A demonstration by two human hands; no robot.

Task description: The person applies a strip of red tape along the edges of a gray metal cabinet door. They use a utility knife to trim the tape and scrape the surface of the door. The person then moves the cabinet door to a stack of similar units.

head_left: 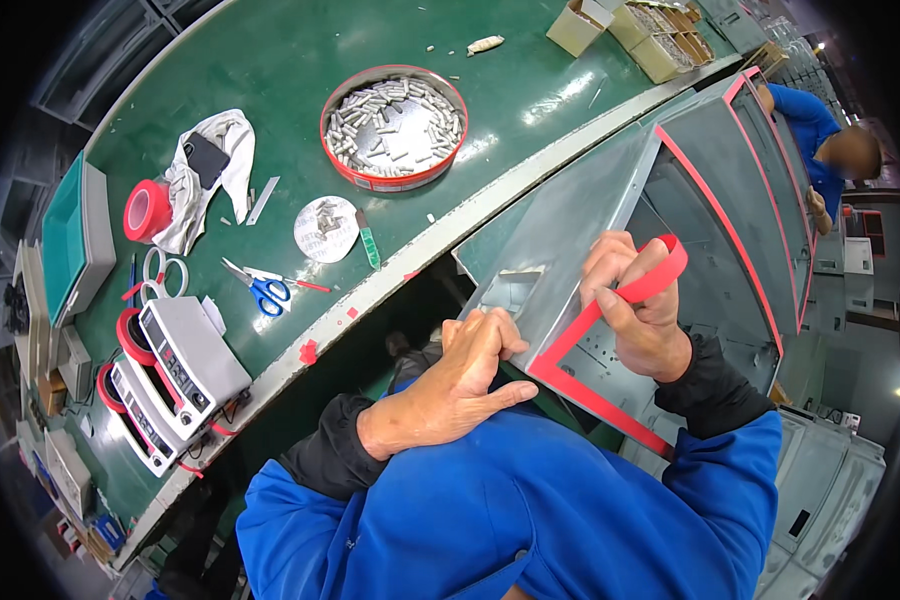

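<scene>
- Far left of the hands, a teal box (65, 240) sits at the edge of the green surface (280, 60); its inside is hard to make out.
- Up and left of the hands, a round red tin (394, 127) holds many small pale cylinders.
- The left hand (460, 385) lies flat, fingers together, pressing the grey metal panel (580, 220) near its lower corner.
- The right hand (638, 305) pinches a curling strip of red tape (660, 275), which runs down along the panel's edge.
- Above the right hand, open cardboard boxes (660, 40) hold contents too small to tell.
- Far right, another person's blue sleeve (805, 125) is partly cut off.
</scene>
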